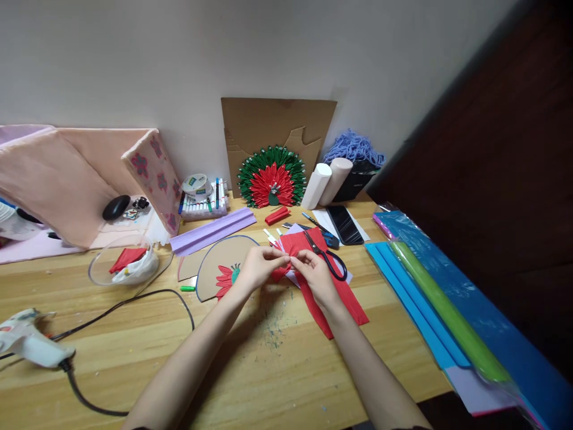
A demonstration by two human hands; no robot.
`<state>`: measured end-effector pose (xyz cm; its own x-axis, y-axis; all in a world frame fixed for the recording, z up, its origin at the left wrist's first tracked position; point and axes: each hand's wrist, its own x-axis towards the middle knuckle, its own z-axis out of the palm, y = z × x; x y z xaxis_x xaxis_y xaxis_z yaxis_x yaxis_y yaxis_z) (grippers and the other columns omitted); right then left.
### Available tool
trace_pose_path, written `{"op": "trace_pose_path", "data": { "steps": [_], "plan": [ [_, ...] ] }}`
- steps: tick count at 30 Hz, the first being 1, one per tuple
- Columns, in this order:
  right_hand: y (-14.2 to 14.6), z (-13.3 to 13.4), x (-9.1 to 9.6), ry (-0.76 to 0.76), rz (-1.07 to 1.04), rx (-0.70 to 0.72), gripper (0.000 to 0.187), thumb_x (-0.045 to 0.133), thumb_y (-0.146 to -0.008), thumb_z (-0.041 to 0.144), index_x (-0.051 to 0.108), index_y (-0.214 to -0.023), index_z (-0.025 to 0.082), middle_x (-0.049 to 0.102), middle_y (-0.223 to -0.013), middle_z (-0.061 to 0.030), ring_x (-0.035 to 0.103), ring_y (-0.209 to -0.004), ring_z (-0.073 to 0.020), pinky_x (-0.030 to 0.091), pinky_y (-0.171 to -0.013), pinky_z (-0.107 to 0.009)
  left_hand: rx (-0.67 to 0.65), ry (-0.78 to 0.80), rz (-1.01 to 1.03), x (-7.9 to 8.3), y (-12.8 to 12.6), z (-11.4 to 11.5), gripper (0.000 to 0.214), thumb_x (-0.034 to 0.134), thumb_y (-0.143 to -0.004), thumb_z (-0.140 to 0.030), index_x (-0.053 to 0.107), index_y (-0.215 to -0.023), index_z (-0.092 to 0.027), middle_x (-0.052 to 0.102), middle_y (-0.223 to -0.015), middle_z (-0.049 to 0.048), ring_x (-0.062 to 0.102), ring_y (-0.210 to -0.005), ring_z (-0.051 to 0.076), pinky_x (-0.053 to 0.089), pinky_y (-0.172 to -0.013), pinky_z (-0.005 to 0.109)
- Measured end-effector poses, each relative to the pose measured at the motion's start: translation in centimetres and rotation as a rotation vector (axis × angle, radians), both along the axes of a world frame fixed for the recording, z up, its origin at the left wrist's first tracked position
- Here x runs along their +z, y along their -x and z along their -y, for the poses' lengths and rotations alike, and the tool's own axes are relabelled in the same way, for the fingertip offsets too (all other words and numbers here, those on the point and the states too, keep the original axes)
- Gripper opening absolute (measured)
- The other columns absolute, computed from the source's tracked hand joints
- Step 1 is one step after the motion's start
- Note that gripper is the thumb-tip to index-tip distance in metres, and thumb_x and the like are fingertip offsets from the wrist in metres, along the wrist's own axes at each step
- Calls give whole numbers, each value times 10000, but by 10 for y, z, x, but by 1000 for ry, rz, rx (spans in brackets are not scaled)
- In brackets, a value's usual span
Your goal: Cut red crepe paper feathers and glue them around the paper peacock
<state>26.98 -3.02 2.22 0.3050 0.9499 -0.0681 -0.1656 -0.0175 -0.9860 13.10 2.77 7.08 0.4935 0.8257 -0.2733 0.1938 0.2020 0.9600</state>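
Note:
My left hand [257, 267] and my right hand [314, 276] meet over the middle of the wooden table [134, 358]. Both pinch a small piece of red crepe paper [283, 270] between fingertips. Under my right hand lies a larger red crepe paper sheet [333, 301]. Black-handled scissors [329, 257] rest on that sheet just beyond my right hand. Left of my left hand lies a cardboard half-circle [217, 272] with red petals glued on it.
A glue gun [27, 343] with black cord lies at the left edge. A glass bowl [123, 263], a purple paper roll [212, 232], a marker set [203, 206], a finished red-green fan [271, 178], a phone [344, 224] and blue and green paper rolls [447, 304] surround the work spot.

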Motion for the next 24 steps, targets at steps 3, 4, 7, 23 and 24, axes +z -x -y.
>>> {"op": "trace_pose_path", "data": {
  "steps": [3, 4, 7, 23, 24],
  "plan": [
    [0, 0, 1, -2, 10, -3, 269, 740, -662, 393, 588, -710, 177, 586, -661, 23, 556, -626, -111, 454, -635, -243, 5, -2, -18, -2, -1, 0, 178, 702, -671, -287, 709, -725, -117, 664, -594, 18, 532, -497, 89, 396, -499, 199],
    [0, 0, 1, -3, 13, -3, 261, 737, -666, 391, 591, -704, 178, 586, -653, 23, 556, -622, -113, 453, -633, -244, 6, -4, -16, -3, -1, -1, 169, 699, -675, -276, 710, -731, -117, 668, -603, 20, 537, -503, 90, 399, -501, 197],
    [0, 1, 1, -4, 1, 7, 235, 729, -682, 380, 607, -700, 179, 593, -648, 19, 561, -623, -112, 455, -638, -244, 7, -19, -1, -6, -1, -2, 151, 673, -704, -259, 709, -730, -115, 676, -618, 25, 559, -533, 95, 417, -526, 195],
    [0, -1, -1, -9, -123, -10, 240, 760, -648, 364, 628, -750, 192, 626, -697, 12, 592, -632, -108, 494, -650, -244, 65, -242, 26, -8, -7, 6, 168, 649, -720, -256, 700, -767, -102, 721, -761, 85, 661, -704, 175, 503, -682, 265],
    [0, -1, -2, -5, -153, -16, 249, 763, -644, 370, 627, -754, 192, 628, -695, 12, 591, -624, -105, 496, -643, -241, 71, -256, 27, -8, -8, 7, 166, 646, -722, -251, 700, -769, -101, 722, -763, 88, 664, -705, 177, 507, -683, 267]
  ]
}}
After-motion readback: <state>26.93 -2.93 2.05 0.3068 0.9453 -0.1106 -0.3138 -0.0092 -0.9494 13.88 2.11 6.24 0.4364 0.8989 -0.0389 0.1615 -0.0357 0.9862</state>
